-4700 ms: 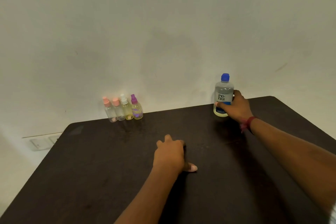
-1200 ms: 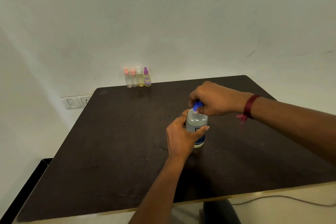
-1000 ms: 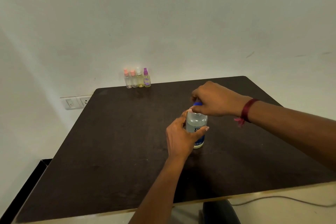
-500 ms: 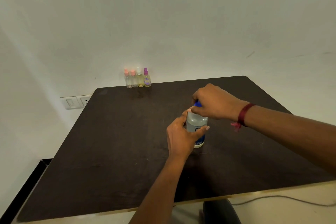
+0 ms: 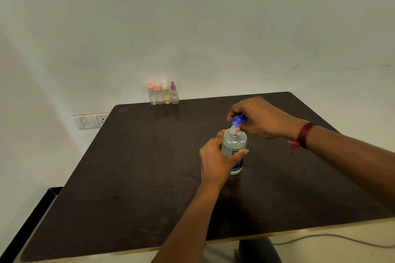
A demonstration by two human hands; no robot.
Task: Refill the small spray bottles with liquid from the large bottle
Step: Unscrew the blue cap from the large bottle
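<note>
The large clear bottle (image 5: pixel 234 145) stands upright near the middle of the dark table (image 5: pixel 139 166). My left hand (image 5: pixel 215 160) is wrapped around its body. Just above the bottle's bare neck, my right hand (image 5: pixel 258 117) pinches the blue cap (image 5: pixel 237 121), which is off the bottle. Several small spray bottles (image 5: pixel 163 94) with pink, white and purple tops stand in a row at the table's far edge against the wall, well away from both hands.
A white wall rises right behind the table. Wall sockets (image 5: pixel 92 120) sit left of the far corner. A cable (image 5: pixel 333 238) runs on the floor below the near edge, beside a dark stool (image 5: pixel 258 250).
The large bottle came from the far right edge to the table's middle and my left hand took hold of it. My right hand twisted the blue cap and has now lifted it off the neck.
</note>
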